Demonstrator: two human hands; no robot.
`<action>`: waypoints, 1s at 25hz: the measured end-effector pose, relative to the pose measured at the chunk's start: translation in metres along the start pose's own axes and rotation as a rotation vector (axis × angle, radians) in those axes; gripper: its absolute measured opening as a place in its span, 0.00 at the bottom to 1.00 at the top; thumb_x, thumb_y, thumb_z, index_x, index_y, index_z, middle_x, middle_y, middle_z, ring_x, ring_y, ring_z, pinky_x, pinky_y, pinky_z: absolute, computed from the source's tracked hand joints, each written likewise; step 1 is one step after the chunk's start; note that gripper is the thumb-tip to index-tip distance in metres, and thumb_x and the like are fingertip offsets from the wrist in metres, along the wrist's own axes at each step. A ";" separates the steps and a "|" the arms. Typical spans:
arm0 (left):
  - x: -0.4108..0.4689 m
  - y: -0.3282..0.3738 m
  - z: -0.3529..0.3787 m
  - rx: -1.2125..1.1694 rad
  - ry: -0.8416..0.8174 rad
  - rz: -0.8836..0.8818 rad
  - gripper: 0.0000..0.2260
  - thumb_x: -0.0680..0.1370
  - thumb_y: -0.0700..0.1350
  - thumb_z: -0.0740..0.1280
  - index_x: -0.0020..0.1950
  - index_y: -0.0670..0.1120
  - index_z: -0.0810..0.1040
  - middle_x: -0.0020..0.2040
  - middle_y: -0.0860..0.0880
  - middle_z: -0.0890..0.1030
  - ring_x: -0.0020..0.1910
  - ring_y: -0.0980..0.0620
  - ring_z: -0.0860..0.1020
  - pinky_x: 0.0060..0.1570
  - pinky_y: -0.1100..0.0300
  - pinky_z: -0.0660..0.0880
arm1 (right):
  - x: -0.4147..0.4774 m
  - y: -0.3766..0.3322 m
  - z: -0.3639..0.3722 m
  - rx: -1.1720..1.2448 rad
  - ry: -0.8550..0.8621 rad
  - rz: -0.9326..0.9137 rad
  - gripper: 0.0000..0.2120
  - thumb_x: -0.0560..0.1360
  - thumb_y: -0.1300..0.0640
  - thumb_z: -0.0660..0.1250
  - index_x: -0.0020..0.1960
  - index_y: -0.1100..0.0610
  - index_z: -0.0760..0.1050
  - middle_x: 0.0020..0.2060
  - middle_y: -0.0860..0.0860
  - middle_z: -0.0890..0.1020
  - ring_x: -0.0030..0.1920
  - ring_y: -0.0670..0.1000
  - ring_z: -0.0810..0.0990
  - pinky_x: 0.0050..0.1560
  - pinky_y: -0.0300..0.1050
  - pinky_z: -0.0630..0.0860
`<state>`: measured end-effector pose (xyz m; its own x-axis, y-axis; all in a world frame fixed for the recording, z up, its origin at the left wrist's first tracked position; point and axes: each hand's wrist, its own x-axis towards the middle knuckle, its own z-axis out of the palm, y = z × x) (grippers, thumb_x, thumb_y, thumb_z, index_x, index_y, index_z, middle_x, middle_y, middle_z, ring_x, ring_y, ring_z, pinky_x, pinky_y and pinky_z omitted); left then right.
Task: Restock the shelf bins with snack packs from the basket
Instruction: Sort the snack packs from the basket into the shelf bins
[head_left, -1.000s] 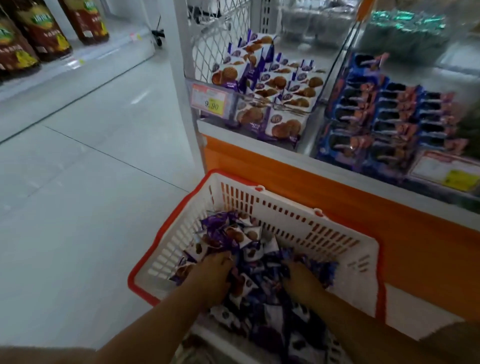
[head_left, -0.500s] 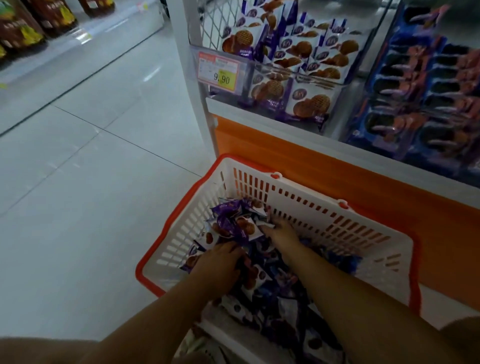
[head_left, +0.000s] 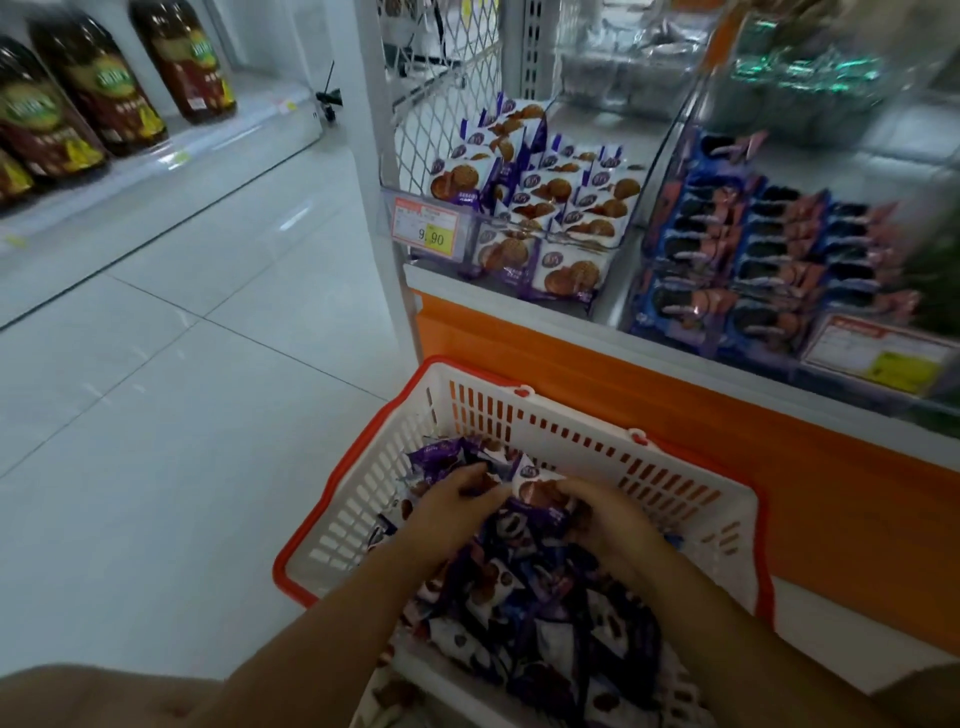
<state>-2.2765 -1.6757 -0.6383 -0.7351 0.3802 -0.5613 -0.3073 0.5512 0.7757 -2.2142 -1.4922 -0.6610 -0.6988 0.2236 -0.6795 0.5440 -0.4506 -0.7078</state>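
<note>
Down in the red-rimmed basket, both hands are working the heap of purple-and-white snack packs. The left hand has its fingers curled over a few packs at the far end of the pile, and the right hand sits just beside it, fingers hooked round a white-faced pack. The two hands are close together, nearly touching, so this looks like a two-handed scoop being gathered, not yet lifted.

Up and ahead waits the shelf bin holding the matching biscuit packs, behind a price label. It is well apart from the basket.

Here is the worry: these wrappers look slick and loosely stacked. Pull up a bundle that is too big and the outer packs could slide out between the hands and drop to the floor or back into the heap. A hard squeeze might crush the biscuits inside. And right next door sit the blue cookie packs, so a careless reach could put stock in the wrong compartment.
</note>
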 end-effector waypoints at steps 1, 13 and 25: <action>-0.005 0.009 0.000 -0.102 -0.035 0.000 0.23 0.78 0.55 0.67 0.72 0.52 0.70 0.67 0.54 0.76 0.59 0.56 0.76 0.56 0.61 0.75 | -0.010 -0.006 0.001 -0.004 -0.055 -0.029 0.10 0.76 0.60 0.67 0.57 0.59 0.79 0.52 0.58 0.83 0.53 0.59 0.82 0.56 0.59 0.79; -0.053 0.072 -0.023 -0.325 0.009 0.125 0.08 0.77 0.41 0.70 0.55 0.47 0.83 0.53 0.49 0.85 0.50 0.51 0.84 0.48 0.59 0.81 | -0.072 -0.047 0.019 -0.074 -0.159 -0.309 0.10 0.76 0.57 0.68 0.56 0.59 0.80 0.51 0.60 0.84 0.54 0.62 0.82 0.55 0.60 0.79; -0.047 0.171 -0.128 0.455 0.459 0.516 0.24 0.82 0.52 0.60 0.78 0.56 0.57 0.78 0.56 0.59 0.75 0.54 0.61 0.72 0.56 0.61 | -0.084 -0.240 0.130 -0.583 0.283 -1.032 0.11 0.75 0.53 0.70 0.57 0.45 0.75 0.44 0.43 0.80 0.36 0.49 0.79 0.28 0.41 0.74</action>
<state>-2.3720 -1.6947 -0.4425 -0.9208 0.3812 0.0833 0.3386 0.6746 0.6559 -2.3465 -1.5152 -0.4089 -0.8400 0.4606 0.2869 -0.0291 0.4897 -0.8714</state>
